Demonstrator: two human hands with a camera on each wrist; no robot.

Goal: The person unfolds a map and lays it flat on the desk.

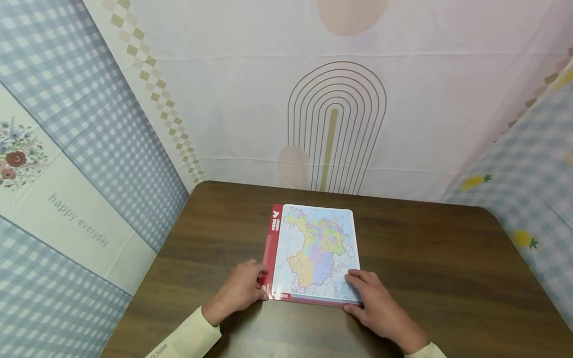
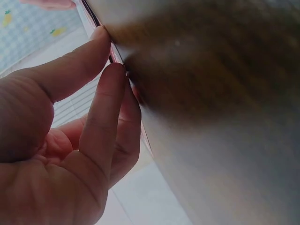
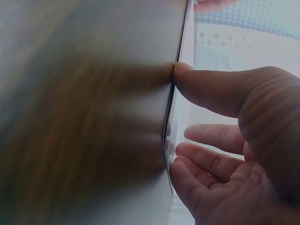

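At frame centre of the head view lies a dark wood-grain table (image 1: 447, 258) w/ rounded far corners, filling the lower half. Behind it, across the top, hangs a pale cloth backdrop (image 1: 250, 99) w/ a nested-arch print; upper left has a blue gingham panel (image 1: 89, 99) w/ flowers & "happy everyday" lettering; right edge shows gingham cloth w/ pineapples (image 1: 532, 179).

Mid-frame, flat on the table, sits a map puzzle board (image 1: 315, 248) w/ a red strip along its left side, coloured regions on a white field. Left hand (image 1: 241, 288) is at the board's lower-left corner, fingers curled onto the red edge; right hand (image 1: 373, 303) is at the lower-right corner, fingers on top, thumb at the near edge. Both sleeves pale yellow.

Left wrist view, close up: thumb & fingers (image 2: 105, 108) pinch the board's thin edge, tabletop a brown blur at right. The head view doesn't show that grip.

Right wrist view: thumb tip (image 3: 187, 75) presses the board's edge at upper centre; the other fingers sit curled just beside the edge, lower right. Can't tell if they touch it.
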